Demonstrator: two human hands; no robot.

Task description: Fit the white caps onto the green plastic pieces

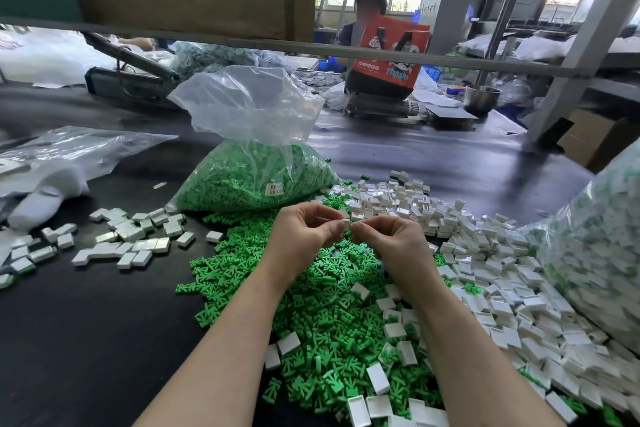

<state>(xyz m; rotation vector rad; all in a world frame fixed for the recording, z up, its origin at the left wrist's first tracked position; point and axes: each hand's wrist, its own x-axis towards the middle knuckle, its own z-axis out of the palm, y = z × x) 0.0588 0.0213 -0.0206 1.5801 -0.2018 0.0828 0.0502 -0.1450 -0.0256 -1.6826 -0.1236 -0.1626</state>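
Pinching one white cap (345,224) (both hands (301,230), fingertips together).

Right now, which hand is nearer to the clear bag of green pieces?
Left. The left hand is just in front of the clear bag, near its lower right corner. The right hand is farther to the right, beside the loose white caps.

Across the table from me, the red bag (388,55) in front of the other person carried the word "TREND" in light letters near its bottom edge, beneath a cartoon figure. Nearer me than that bag, a small white label (274,188) stuck on the clear sack of green pieces (256,177) bore printed characters too small for me to read.
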